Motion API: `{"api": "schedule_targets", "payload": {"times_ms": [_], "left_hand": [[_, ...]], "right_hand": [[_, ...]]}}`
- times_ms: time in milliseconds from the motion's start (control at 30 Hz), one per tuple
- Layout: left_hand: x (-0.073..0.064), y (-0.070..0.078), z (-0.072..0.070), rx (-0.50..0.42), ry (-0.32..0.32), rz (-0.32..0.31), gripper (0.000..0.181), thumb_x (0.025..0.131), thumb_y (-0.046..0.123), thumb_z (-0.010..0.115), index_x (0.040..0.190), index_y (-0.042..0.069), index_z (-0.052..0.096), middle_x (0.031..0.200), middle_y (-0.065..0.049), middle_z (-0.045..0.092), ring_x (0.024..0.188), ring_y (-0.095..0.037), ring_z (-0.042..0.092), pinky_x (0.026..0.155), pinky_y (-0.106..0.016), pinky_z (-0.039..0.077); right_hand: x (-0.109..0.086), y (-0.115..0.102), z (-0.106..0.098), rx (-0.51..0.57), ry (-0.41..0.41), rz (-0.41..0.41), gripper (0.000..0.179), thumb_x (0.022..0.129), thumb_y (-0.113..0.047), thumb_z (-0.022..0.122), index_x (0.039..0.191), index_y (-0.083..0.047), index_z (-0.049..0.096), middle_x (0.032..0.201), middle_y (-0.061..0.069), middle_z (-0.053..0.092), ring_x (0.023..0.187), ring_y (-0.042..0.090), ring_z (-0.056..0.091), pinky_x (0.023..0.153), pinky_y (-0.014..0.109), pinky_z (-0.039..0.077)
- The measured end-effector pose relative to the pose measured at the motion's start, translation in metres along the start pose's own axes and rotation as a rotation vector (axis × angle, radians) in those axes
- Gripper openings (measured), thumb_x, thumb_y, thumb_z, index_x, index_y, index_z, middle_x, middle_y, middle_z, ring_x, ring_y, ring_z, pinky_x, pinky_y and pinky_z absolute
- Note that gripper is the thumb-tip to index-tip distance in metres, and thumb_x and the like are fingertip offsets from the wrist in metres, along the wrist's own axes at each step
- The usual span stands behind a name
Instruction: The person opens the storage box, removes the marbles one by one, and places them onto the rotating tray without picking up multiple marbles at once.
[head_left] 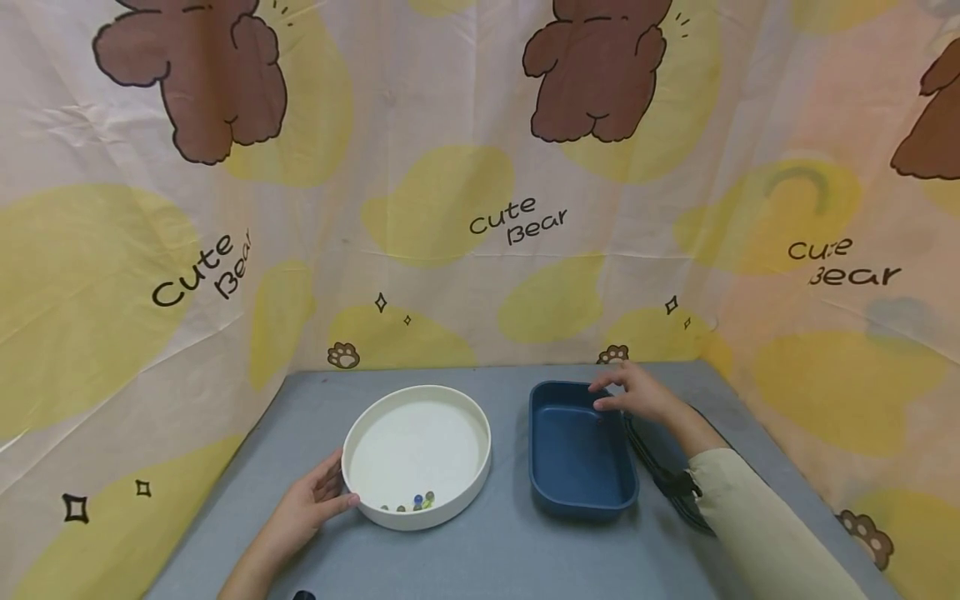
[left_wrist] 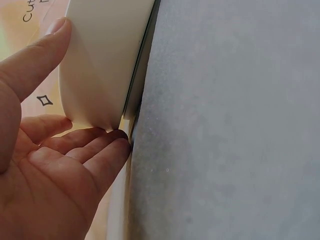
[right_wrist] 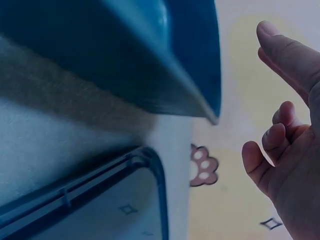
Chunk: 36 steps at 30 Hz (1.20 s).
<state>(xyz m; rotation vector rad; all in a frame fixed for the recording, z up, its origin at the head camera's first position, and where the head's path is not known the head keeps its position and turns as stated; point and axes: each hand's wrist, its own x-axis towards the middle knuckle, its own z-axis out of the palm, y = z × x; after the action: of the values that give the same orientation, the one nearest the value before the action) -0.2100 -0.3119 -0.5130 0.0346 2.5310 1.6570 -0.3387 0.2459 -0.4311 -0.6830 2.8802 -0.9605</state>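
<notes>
A round white tray (head_left: 420, 446) is on the grey table, with several small glass marbles (head_left: 417, 501) gathered inside its near edge. My left hand (head_left: 311, 500) holds the tray's left side. In the left wrist view the thumb touches the upper part of the tray wall (left_wrist: 100, 65), and the fingertips meet its lower edge. Over the far right corner of a dark blue rectangular container (head_left: 581, 458) hovers my right hand (head_left: 633, 393). Its fingers are loosely bent with nothing between them, and the right wrist view shows them apart from the container's rim.
Right of the container, partly under the right forearm, lies a dark-rimmed flat piece (right_wrist: 155, 175) with a reflective panel. A printed bear curtain (head_left: 450, 308) encloses the table's back and sides. A small black object (head_left: 303, 595) shows at the bottom edge.
</notes>
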Motion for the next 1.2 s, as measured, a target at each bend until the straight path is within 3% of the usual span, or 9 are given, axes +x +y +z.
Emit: {"api": "schedule_targets", "payload": {"times_ms": [133,367,567,733,1000,1200], "left_hand": [[0.0,0.0,0.0,0.005,-0.001,-0.006,0.103,0.085,0.026,0.085,0.162,-0.001,0.022,0.164,-0.026,0.03,0.15,-0.039,0.033,0.118,-0.046,0.038],[0.001,-0.001,0.0,-0.003,-0.005,0.0,0.103,0.085,0.025,0.085,0.162,0.0,0.021,0.164,-0.025,0.03,0.15,-0.039,0.034,0.117,-0.045,0.04],[0.002,0.0,0.0,0.012,-0.008,0.004,0.103,0.085,0.028,0.085,0.162,0.001,0.022,0.164,-0.024,0.029,0.151,-0.039,0.033,0.118,-0.047,0.039],[0.0,0.0,0.0,0.018,-0.004,-0.005,0.102,0.085,0.025,0.085,0.161,-0.001,0.022,0.163,-0.026,0.03,0.15,-0.04,0.034,0.118,-0.047,0.039],[0.0,-0.001,0.0,0.017,0.0,-0.024,0.105,0.084,0.027,0.086,0.162,-0.001,0.021,0.163,-0.026,0.03,0.15,-0.039,0.034,0.118,-0.045,0.039],[0.001,-0.001,0.0,0.018,0.004,-0.018,0.105,0.084,0.026,0.086,0.162,-0.001,0.021,0.163,-0.026,0.031,0.15,-0.039,0.034,0.118,-0.046,0.039]], "right_hand": [[-0.001,0.013,0.005,0.011,-0.018,0.06,0.033,0.092,-0.023,0.079,0.12,-0.007,0.075,0.136,0.026,0.06,0.131,0.05,0.046,0.101,0.066,0.046],[0.0,0.03,0.012,0.04,-0.039,0.134,0.033,0.091,-0.025,0.08,0.118,-0.008,0.076,0.149,0.034,0.045,0.143,0.056,0.029,0.109,0.072,0.036],[0.002,0.035,0.018,-0.002,-0.051,0.162,0.03,0.088,-0.025,0.082,0.115,-0.011,0.078,0.14,0.03,0.054,0.13,0.049,0.045,0.105,0.068,0.042],[0.004,0.034,0.023,-0.023,-0.073,0.13,0.029,0.088,-0.023,0.082,0.113,-0.009,0.079,0.133,0.023,0.064,0.123,0.043,0.051,0.1,0.061,0.046],[0.008,0.035,0.03,-0.055,-0.068,0.126,0.027,0.087,-0.02,0.083,0.111,-0.009,0.079,0.129,0.019,0.068,0.138,0.053,0.039,0.11,0.069,0.038],[0.011,0.033,0.034,-0.077,-0.077,0.12,0.028,0.084,-0.019,0.085,0.109,-0.008,0.079,0.121,0.017,0.07,0.115,0.04,0.059,0.089,0.053,0.054]]}}
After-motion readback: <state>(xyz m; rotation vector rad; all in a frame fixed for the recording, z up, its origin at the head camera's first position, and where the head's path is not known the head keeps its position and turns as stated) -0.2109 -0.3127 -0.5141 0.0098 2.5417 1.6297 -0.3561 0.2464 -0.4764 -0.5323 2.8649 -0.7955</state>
